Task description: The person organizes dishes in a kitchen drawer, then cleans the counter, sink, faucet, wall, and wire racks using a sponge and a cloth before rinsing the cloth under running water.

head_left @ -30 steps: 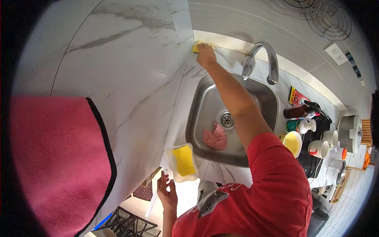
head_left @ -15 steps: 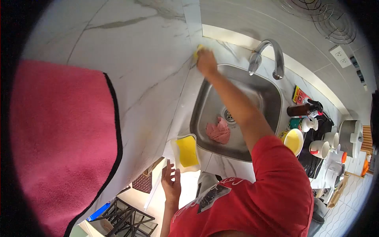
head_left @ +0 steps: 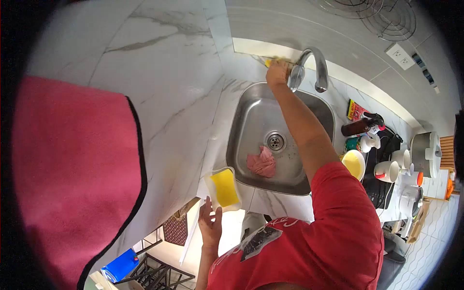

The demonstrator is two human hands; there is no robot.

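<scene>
**Right hand (head_left: 278,73) grips a yellow sponge-like pad (head_left: 268,63) behind the sink**

The fingers of the right hand are closed over the pad, only a yellow edge of which shows. It is on the white, grey-veined marbled countertop (head_left: 271,199), on the narrow strip between the stainless-steel sink (head_left: 247,118) and the wall. Just beside the hand stands the chrome gooseneck faucet (head_left: 321,70).

The left hand (head_left: 210,226) is loosely curled, with a wide gap between thumb and fingers. It is close to the edge of a whitish, rounded rectangular tub (head_left: 211,187) that has a bright yellow sheet (head_left: 225,189) inside; whether the fingertips touch the tub cannot be told.

In the sink, a crumpled pink cloth (head_left: 262,163) lies near the round metal drain (head_left: 276,141). Along the far side of the sink are a dark brown spray bottle with a black trigger (head_left: 355,127), a green bottle with a white pump top (head_left: 355,143), and a white bowl with a yellow interior (head_left: 354,165). White mugs (head_left: 386,171) stand beyond the bowl.

Well apart from both hands, a large pink towel with black edging (head_left: 82,169) covers part of the marbled surface on the opposite side.
</scene>
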